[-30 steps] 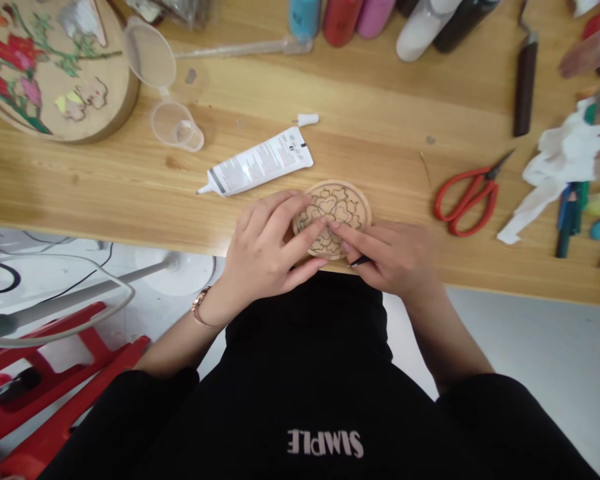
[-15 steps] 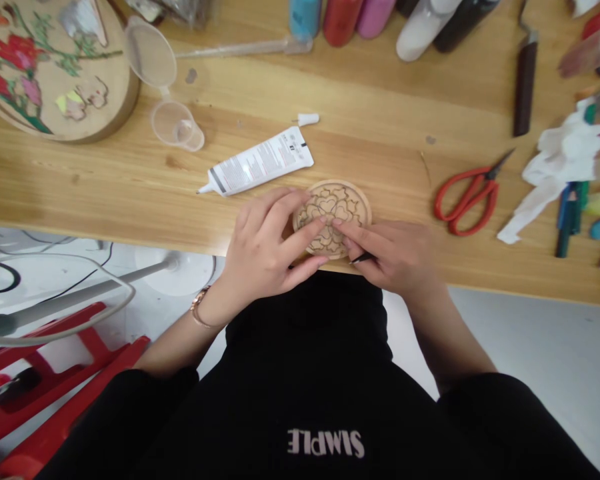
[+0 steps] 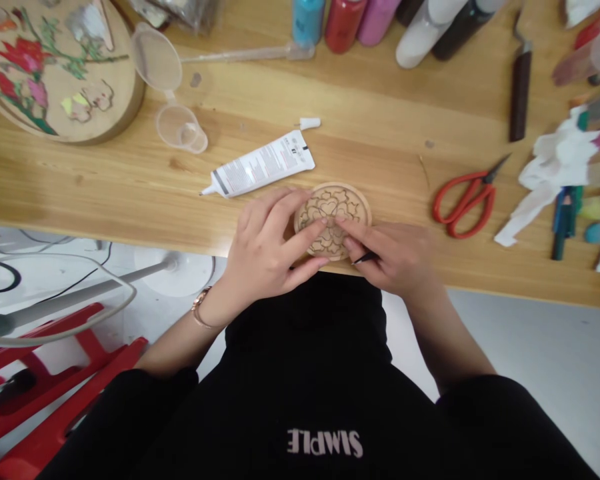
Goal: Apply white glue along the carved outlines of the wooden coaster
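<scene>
A small round wooden disc (image 3: 343, 207) with a cut flower pattern lies near the table's front edge. My left hand (image 3: 267, 250) rests on its left side, fingers stretched out and pressing on the pattern. My right hand (image 3: 395, 257) comes in from the right, index finger on the disc's middle, other fingers curled round a thin dark tool (image 3: 365, 257). A white glue tube (image 3: 260, 165) lies just behind the disc with its small white cap (image 3: 309, 123) off, farther back.
Red scissors (image 3: 465, 193) lie to the right, beside crumpled tissue and pens (image 3: 565, 213). A painted round board (image 3: 50, 67) and clear plastic cups (image 3: 180, 127) are at the back left. Paint bottles (image 3: 345, 20) and a dark-handled tool (image 3: 520, 87) line the back. A red stool (image 3: 55, 373) stands below left.
My fingertips have shifted slightly on the disc. The view has tilted a little; nothing else has moved.
</scene>
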### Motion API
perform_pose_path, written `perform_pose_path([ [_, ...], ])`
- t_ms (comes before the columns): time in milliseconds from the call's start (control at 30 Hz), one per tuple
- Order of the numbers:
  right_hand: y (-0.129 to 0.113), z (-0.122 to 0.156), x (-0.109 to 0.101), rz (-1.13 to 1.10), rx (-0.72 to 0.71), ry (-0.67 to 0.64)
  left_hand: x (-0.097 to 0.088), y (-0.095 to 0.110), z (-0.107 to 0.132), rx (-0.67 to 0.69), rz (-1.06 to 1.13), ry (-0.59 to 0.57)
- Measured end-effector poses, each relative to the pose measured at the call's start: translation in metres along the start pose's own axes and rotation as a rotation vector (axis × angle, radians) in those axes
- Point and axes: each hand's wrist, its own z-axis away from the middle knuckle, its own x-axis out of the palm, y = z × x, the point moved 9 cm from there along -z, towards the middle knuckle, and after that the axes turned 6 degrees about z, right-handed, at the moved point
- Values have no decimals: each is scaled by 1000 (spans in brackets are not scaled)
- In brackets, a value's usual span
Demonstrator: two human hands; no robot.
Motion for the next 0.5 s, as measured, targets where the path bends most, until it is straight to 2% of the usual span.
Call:
perform_pose_path([
  [267,-3,-2,-1,59,-22,-1,1,-4,1,-55,92,-17],
  [500,-3,-2,2,136,-4,-55,0,-1,0,-35,80,-10],
])
